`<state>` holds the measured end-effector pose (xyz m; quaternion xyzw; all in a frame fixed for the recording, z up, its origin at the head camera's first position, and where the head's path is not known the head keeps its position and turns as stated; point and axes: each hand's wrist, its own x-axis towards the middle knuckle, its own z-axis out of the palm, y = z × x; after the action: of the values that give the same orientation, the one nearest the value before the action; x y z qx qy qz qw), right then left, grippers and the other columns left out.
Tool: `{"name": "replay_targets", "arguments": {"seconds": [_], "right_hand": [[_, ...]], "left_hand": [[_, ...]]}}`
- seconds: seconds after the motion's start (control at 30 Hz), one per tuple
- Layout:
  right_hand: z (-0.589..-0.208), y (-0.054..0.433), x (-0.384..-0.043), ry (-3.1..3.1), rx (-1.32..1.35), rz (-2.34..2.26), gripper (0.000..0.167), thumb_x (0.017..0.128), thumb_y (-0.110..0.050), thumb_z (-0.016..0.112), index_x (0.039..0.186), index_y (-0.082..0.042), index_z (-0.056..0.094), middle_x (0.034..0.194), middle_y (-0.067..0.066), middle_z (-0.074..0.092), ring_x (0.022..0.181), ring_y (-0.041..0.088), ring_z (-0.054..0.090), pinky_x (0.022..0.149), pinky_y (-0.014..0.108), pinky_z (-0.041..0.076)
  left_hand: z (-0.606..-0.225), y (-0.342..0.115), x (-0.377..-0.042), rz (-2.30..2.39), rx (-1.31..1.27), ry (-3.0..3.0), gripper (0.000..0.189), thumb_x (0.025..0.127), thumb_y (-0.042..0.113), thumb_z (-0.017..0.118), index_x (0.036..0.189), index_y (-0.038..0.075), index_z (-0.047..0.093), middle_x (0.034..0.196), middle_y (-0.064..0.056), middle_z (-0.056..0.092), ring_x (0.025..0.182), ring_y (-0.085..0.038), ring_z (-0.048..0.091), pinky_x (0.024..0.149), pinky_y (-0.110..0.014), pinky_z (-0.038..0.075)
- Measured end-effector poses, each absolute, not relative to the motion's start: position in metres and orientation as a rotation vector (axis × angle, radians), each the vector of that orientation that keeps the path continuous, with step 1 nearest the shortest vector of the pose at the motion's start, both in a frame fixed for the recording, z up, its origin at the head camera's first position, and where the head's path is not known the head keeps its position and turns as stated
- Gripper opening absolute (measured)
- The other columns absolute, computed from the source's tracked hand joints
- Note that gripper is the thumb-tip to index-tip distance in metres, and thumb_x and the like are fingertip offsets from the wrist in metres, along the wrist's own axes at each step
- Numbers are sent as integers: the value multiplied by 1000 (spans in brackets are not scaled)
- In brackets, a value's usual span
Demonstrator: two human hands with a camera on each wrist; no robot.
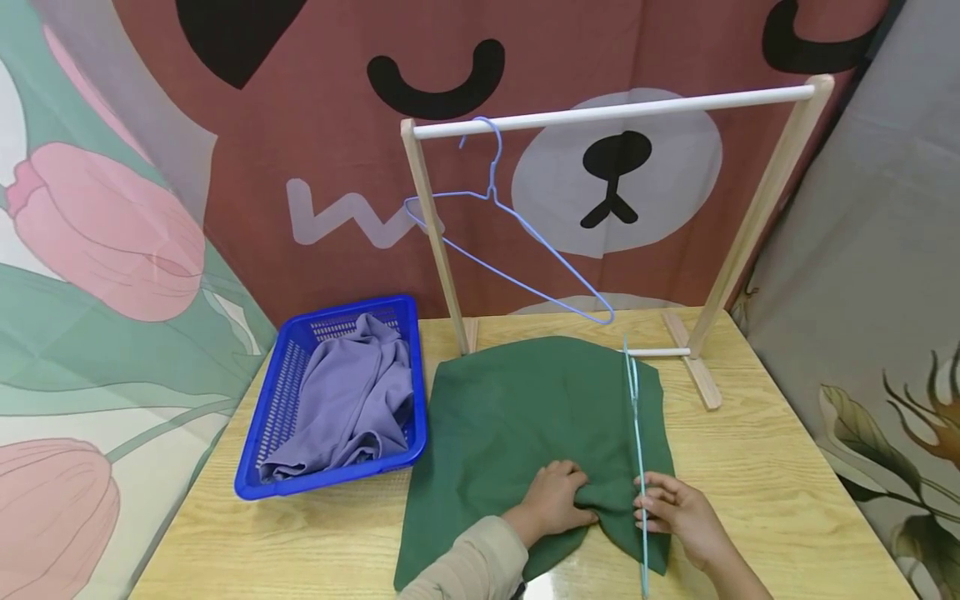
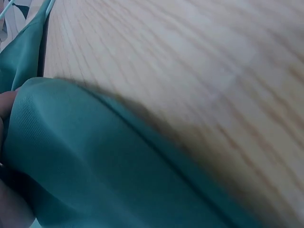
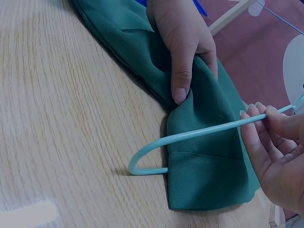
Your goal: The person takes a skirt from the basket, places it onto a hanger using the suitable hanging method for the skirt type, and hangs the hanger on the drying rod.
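Note:
A green garment (image 1: 502,417) lies spread on the table below the rack, its hemmed end (image 3: 204,183) toward the right. My left hand (image 1: 553,502) pinches a fold of this cloth near the front edge, thumb on top in the right wrist view. A light teal hanger (image 1: 639,442) runs across the garment near that end. Between thumb and fingers, my right hand (image 1: 681,515) holds the hanger's bar. One bar of the hanger passes over the cloth; the other goes beneath it, its rounded end sticking out past the cloth's edge. Cloth fills much of the left wrist view.
Behind the garment stands a wooden rack with a white rail (image 1: 615,112). An unloaded blue hanger (image 1: 525,225) hangs from its left part. To the left, a blue basket (image 1: 258,433) holds a purple garment (image 1: 348,392). Printed cloths surround the table (image 1: 757,467).

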<state>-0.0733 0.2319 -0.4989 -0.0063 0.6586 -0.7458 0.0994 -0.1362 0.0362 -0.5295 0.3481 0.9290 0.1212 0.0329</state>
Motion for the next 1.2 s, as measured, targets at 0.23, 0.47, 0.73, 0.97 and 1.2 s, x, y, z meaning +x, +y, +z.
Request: {"name": "replay_targets", "arguments": {"seconds": [0.23,0.47,0.73,0.97,1.2], "right_hand": [[-501,229,-77,1928,-82,-2176,18,83,-1,52,97,-12,56,78,2,58,68,13,58,62,30,50],[-503,226,-81,1893,-107,-2156,19,85,1,49,99,-10,55,79,3,57,66,13,58,61,30,50],[-505,224,-82,1879,-67,-2150,19,85,0,50,97,-14,56,78,2,57,66,13,58,61,30,50],[-505,222,-82,1906,-57,-2130,21,84,-1,51,104,7,51,78,2,57,66,13,58,61,30,50],[-506,221,-82,1913,-56,-2123,28,84,-1,51,106,17,44,78,2,57,66,12,58,60,29,50]], "left_hand": [[-528,32,-138,410,1108,2848,44,69,49,65,101,20,60,99,7,51,91,-8,45,73,-22,36],[-528,29,-140,462,1139,2822,45,67,49,65,100,20,60,101,8,52,93,-8,45,74,-21,35],[-525,24,-144,545,1176,2782,42,67,46,66,98,19,62,98,7,54,91,-8,46,73,-20,35],[-525,20,-147,643,1209,2725,35,70,43,66,94,18,63,93,8,56,87,-7,48,71,-20,36],[-523,19,-149,775,1209,2665,31,72,38,66,91,14,63,85,7,57,79,-4,51,70,-13,38]]}}
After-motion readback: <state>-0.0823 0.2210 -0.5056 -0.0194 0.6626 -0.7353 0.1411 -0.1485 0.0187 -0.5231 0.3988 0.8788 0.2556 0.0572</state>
